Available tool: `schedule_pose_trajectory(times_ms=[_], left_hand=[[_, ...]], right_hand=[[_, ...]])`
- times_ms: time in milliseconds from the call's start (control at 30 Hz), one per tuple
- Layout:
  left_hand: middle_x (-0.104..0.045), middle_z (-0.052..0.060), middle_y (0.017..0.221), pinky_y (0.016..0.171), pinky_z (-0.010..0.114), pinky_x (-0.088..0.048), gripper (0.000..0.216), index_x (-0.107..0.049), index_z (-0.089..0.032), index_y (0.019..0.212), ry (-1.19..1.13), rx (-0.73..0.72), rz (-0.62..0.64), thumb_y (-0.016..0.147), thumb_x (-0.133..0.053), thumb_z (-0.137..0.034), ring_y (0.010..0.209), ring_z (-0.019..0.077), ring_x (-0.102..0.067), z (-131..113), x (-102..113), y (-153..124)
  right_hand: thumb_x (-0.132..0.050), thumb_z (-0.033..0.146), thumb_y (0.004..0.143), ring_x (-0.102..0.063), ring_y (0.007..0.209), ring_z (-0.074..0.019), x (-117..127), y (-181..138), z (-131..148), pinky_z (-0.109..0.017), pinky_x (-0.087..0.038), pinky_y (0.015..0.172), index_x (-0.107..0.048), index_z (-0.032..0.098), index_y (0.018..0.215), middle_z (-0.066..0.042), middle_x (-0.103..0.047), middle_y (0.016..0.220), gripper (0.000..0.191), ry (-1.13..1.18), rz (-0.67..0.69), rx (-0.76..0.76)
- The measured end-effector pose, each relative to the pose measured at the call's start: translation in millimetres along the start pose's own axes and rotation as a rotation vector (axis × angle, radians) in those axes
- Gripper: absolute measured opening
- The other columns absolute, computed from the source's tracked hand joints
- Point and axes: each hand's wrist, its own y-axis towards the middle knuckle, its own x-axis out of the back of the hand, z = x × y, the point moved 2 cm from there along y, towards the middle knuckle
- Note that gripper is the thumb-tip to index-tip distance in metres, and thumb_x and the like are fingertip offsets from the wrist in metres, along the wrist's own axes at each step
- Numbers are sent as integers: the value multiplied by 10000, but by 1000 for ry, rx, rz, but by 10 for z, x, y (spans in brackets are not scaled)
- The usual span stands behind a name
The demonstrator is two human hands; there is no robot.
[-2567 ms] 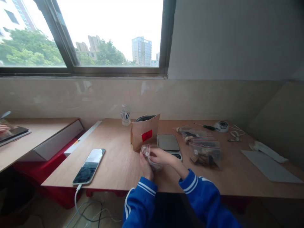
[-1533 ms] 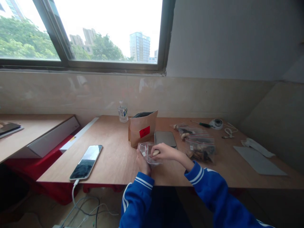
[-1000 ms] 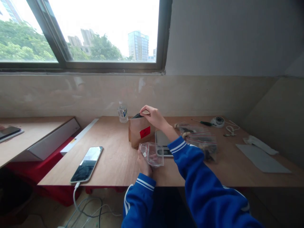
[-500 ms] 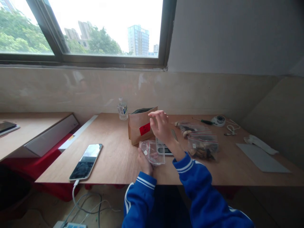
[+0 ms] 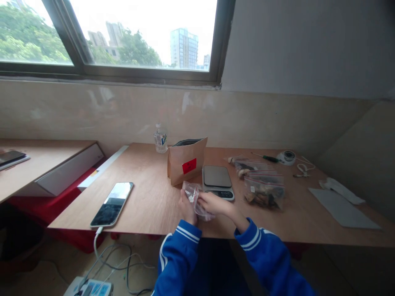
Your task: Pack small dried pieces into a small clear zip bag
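Both hands meet at the near edge of the wooden table [image 5: 148, 205], closed on 1 small clear plastic zip bag [image 5: 194, 196]. The left hand [image 5: 186, 207] pinches its left side. The right hand [image 5: 214, 203] grips its right side, equally close.

Office-type room on an upper floor. A plywood desk [image 5: 148, 205] stands below a wide window [image 5: 123, 37] overlooking city towers. A small scale [image 5: 217, 181] sits mid-desk.

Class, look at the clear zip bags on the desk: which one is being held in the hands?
The small clear zip bag between the left hand and right hand, in front of the scale. The two fuller bags lie untouched further right.
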Motion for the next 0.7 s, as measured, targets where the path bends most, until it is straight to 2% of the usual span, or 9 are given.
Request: schedule_pose_trajectory(times_ms=[133, 200, 267, 400, 533, 633, 700], left_hand=[[-682, 108, 704, 611, 309, -491, 626, -676, -103, 786, 42, -7, 28, 861, -319, -612, 645, 213, -643, -39, -20, -33], [-688, 108, 722, 637, 319, -495, 635, -681, -99, 821, 65, -45, 42, 854, -322, -622, 665, 214, -643, -39, -32, -36], [-693, 107, 742, 671, 327, -496, 633, -687, -104, 851, 94, -77, 66, 849, -329, -626, 698, 214, -645, -30, -45, -36], [-698, 113, 758, 704, 330, -499, 637, -696, -113, 843, 108, -66, 84, 844, -331, -634, 735, 218, -655, -28, -46, -38], [-694, 107, 726, 708, 333, -518, 647, -692, -101, 844, 15, -34, 61, 847, -329, -637, 697, 207, -663, -19, -32, -21], [-698, 109, 752, 705, 324, -537, 626, -687, -93, 859, -79, -9, 27, 853, -349, -620, 718, 207, -677, 43, -42, 12], [-702, 115, 771, 670, 329, -554, 622, -676, -90, 930, -175, 52, 40, 855, -354, -616, 707, 213, -688, 103, -67, 31]], right_hand=[[-512, 174, 827, -558, 624, -124, -4, -2, -68, -206, -390, 583, -641, 152, 847, -33, -674, 775, 132, 47, 121, 60], [-536, 206, 812, -513, 557, -106, -4, -28, -69, -202, -368, 535, -640, 150, 829, -23, -661, 727, 119, 24, 195, 43], [-543, 212, 799, -492, 534, -107, -12, -49, -43, -211, -357, 516, -647, 147, 820, -34, -660, 717, 125, -32, 209, 17], [-547, 154, 771, -525, 596, -139, -91, -50, 3, -233, -379, 558, -661, 122, 860, -86, -682, 809, 148, -112, 97, 60], [-529, 107, 786, -540, 627, -133, -117, -78, -56, -223, -386, 588, -657, 132, 807, -56, -678, 800, 132, -51, 65, 143], [-507, 89, 803, -552, 637, -136, 122, -124, -12, -225, -390, 584, -648, 133, 787, -49, -662, 778, 149, -50, -34, 125], [-505, 129, 833, -569, 682, -151, 432, -133, 135, -241, -412, 610, -638, 133, 817, -60, -654, 810, 135, -58, -185, 119]])
